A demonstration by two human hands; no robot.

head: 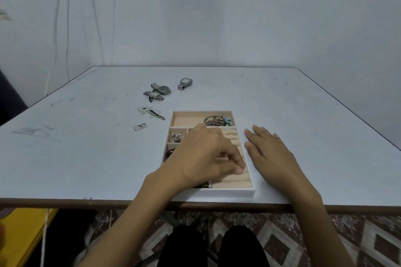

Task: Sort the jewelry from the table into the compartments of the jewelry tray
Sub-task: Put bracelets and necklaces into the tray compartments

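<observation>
Above tray [230, 193], left hand [204, 158], right hand [271, 154] beside

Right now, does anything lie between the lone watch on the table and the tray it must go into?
Nothing visible does: bare table separates the lone watch from the far rim of the tray. The left hand covers only nearer compartments.

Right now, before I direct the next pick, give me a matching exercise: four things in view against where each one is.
1. bracelets
2. watches
3. right hand
4. left hand

A. flat on the table, right of the jewelry tray
B. over the ring rolls
C. in the jewelry tray's far compartment
D. on the table, beyond the jewelry tray to its left

Pairs: 1-C, 2-D, 3-A, 4-B
</observation>
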